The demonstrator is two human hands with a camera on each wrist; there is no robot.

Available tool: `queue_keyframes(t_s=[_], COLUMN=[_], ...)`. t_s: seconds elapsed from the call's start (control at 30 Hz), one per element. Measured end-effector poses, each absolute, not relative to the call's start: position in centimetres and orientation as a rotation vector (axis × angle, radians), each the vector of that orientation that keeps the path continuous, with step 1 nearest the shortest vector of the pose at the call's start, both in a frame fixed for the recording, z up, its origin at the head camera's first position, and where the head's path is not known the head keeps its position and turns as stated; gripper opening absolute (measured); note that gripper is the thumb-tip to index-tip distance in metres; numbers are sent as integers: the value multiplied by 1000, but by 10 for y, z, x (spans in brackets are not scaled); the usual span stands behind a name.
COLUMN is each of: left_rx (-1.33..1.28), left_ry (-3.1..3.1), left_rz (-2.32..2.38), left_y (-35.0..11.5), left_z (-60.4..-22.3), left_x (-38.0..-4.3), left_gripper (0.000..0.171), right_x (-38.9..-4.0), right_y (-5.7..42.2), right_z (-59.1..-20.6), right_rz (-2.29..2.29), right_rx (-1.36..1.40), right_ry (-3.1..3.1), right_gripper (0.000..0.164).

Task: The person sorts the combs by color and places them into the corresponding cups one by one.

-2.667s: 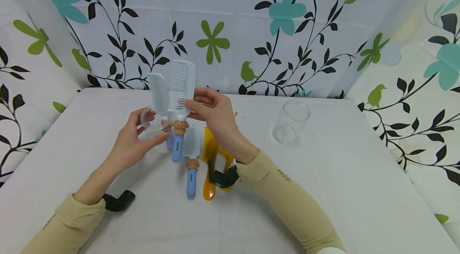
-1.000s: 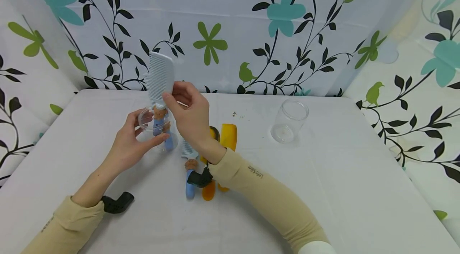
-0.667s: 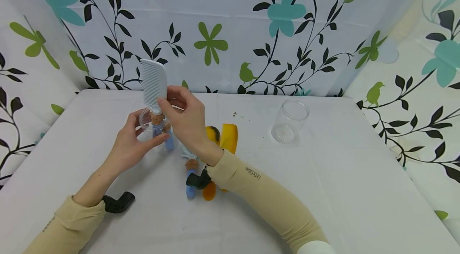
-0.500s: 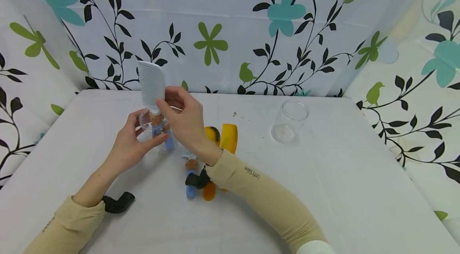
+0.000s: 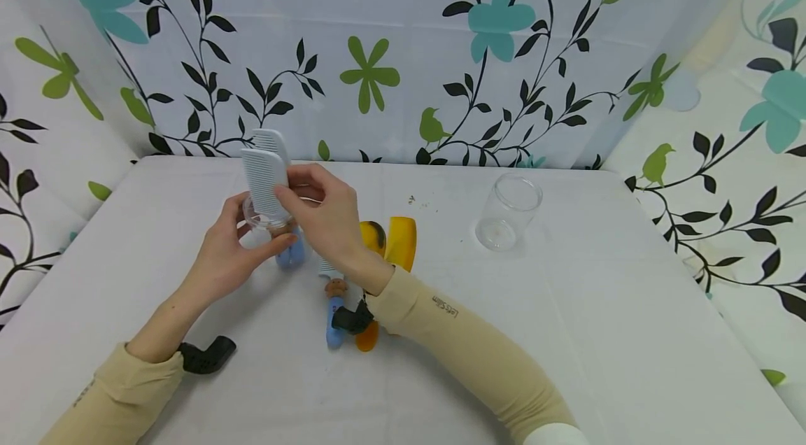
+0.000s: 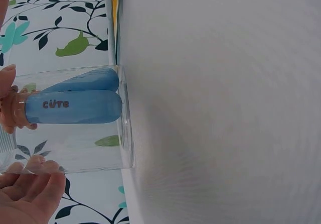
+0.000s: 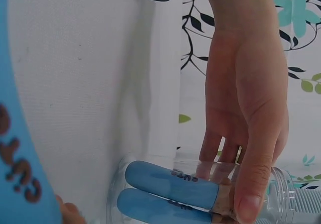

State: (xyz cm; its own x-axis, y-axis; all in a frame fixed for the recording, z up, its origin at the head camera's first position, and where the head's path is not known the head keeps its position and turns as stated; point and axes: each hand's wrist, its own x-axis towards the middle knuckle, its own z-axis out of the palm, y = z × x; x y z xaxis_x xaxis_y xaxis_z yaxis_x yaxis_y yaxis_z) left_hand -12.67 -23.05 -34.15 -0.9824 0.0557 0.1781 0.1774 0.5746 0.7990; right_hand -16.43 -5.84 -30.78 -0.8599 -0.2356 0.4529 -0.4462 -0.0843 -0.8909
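My left hand (image 5: 229,249) grips a clear cylindrical cup (image 6: 80,151), fingers on one side and thumb on the other. Inside stand two white-toothed combs with brown animal-shaped collars; their blue handles (image 6: 73,106) reach down near the bottom. My right hand (image 5: 324,214) pinches the front comb (image 5: 263,175) by its white head, above the rim. The second comb (image 5: 272,141) is just behind it. A matching blue-handled comb (image 5: 336,312) lies on the table below my right hand, its head partly hidden.
Beside that comb lie a yellow comb or brush (image 5: 401,238) and another yellow item with a dark patch (image 5: 373,235), both partly under my right forearm. Another clear cup (image 5: 506,221) stands to the right. Small crumbs (image 5: 412,200) dot the white table (image 5: 598,305).
My right hand has carried the comb leftward over the cup and lowered it in, its head dropping beside the other comb. The left hand has stayed on the cup.
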Motion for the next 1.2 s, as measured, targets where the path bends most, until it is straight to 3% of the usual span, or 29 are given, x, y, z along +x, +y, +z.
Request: queue_keyframes(t_s=[0.73,1.2], left_rx=[-180,-196], left_ry=[-2685,-2696], left_rz=[-1341,-1341], left_y=[-229,-233], left_z=[-345,-345], left_x=[-124,-128], left_gripper=[96,96], right_x=[-159,-163], right_y=[-12,42], right_z=[-329,-338], right_rz=[1960,1902], right_rx=[816,709], right_ry=[-2128,-2247], right_gripper=[18,18])
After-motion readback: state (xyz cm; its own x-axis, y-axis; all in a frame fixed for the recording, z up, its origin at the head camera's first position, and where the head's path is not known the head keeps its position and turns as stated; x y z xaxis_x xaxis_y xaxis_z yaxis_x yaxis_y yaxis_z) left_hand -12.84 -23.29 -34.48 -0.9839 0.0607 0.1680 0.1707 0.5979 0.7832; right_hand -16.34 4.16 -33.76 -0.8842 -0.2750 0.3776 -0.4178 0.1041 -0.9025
